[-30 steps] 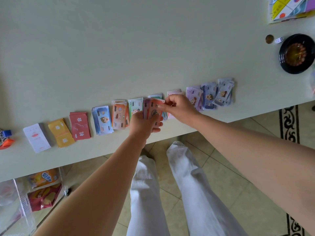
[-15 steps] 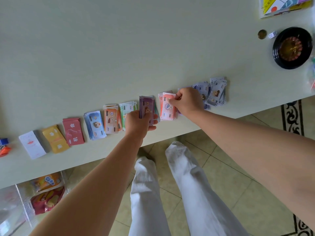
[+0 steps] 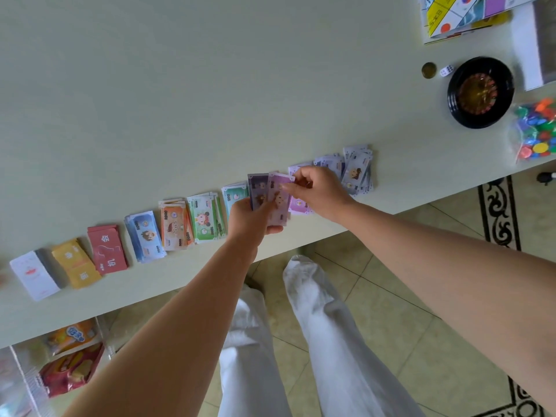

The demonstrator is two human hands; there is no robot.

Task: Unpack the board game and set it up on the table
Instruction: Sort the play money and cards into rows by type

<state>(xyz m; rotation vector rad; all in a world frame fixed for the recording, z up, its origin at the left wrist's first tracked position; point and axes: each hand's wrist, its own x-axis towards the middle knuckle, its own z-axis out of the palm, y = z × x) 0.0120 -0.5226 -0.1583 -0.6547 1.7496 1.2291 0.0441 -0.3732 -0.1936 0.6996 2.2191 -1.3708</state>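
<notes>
Head view: left grip (image 3: 249,219) is curled round a small stack of purple play notes (image 3: 258,191), held upright just above the worktop's (image 3: 210,85) near edge, mid-row between the teal pile (image 3: 234,195) and the lilac pile (image 3: 298,207). Meanwhile right grip (image 3: 319,188) pinches the top corner of the front lilac note (image 3: 278,200), thumb and forefinger closed on it. Notes look like thin paper: near weightless, floppy, slick against each other, easy to crease or to pull two at once. Best hold is probably a free corner or short edge: peel it sideways off the stack, lay it flat, don't drag. Versus half a second back: right grip was down on a pile beside the stack setting a pinkish note, and a dark purple note faced front. Now it's back at the stack on the next note. Sorted piles along the near edge look unchanged.
</notes>
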